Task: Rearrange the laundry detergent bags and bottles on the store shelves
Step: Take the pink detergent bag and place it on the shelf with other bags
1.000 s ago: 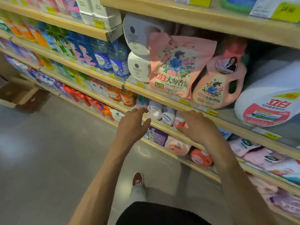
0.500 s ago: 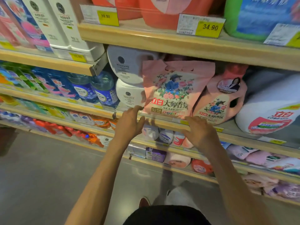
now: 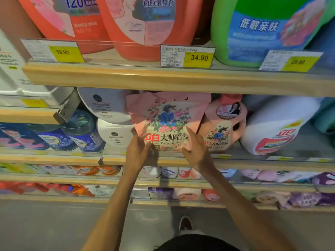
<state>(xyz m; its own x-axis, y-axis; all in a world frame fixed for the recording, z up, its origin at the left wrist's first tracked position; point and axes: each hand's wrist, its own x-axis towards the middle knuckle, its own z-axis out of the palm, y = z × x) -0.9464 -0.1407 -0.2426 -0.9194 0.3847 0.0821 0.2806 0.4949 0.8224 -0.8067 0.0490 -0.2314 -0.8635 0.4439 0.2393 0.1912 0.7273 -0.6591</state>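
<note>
A pink detergent bag (image 3: 168,120) with a flower picture stands on the middle shelf (image 3: 253,163). My left hand (image 3: 136,153) holds its lower left corner, thumb on the front. My right hand (image 3: 197,151) holds its lower right corner, fingers lying up along the bag's edge. To the right of the bag stands a pink detergent bottle (image 3: 223,124) with a handle, and further right a big white bottle (image 3: 275,127). Two white jugs (image 3: 112,115) are stacked to the left of the bag.
The shelf above carries large red bottles (image 3: 141,24) and a green bottle (image 3: 268,28) behind yellow price tags (image 3: 198,58). Blue bottles (image 3: 81,131) fill the left of the middle row. Lower shelves hold small bottles and pouches. Grey floor and my shoe (image 3: 184,223) lie below.
Both hands have risen from the shelf edge to the pink bag and taken hold of its lower corners. The view has tilted upward and moved closer to the shelves.
</note>
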